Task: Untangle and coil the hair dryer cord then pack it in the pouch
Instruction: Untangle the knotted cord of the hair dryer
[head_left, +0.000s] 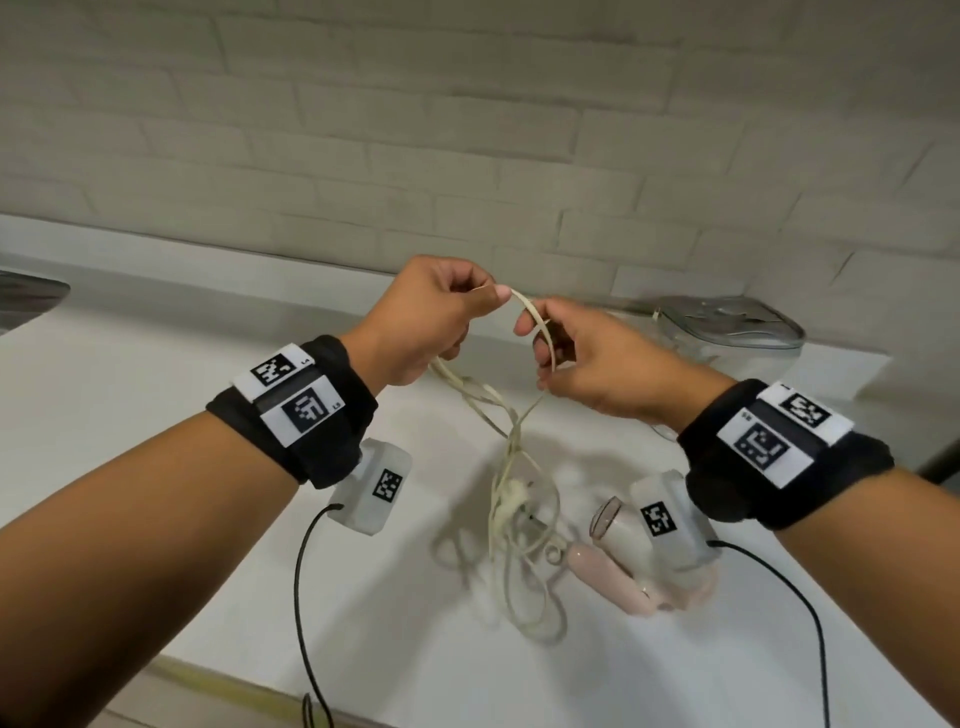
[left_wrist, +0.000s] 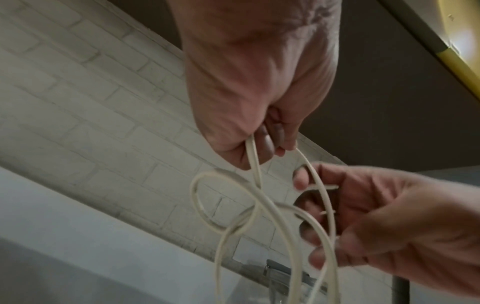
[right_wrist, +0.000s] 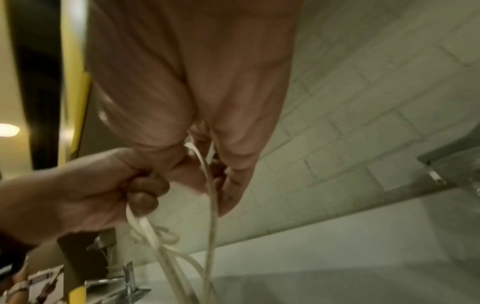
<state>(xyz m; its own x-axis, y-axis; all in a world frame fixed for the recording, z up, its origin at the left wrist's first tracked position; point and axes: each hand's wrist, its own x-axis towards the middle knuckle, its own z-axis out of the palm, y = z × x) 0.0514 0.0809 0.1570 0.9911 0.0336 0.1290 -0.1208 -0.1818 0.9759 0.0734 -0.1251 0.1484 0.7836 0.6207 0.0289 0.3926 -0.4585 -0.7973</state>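
A pale pink hair dryer (head_left: 618, 571) lies on the white counter (head_left: 156, 395), partly behind my right wrist camera. Its cream cord (head_left: 511, 431) rises in a tangle from the counter up to both hands, with the plug (head_left: 511, 493) hanging in the knot. My left hand (head_left: 441, 322) pinches the cord's top loop between thumb and forefinger, lower strands running through its curled fingers (left_wrist: 267, 142). My right hand (head_left: 571, 353) pinches the same loop just to the right (right_wrist: 205, 164). In the left wrist view the cord (left_wrist: 254, 209) forms loops below the hands.
A clear zip pouch (head_left: 727, 332) with a grey rim lies at the back right against the white brick wall. A sink edge (head_left: 26, 296) shows at far left. Black camera cables (head_left: 306, 597) hang from both wrists over the counter's front edge.
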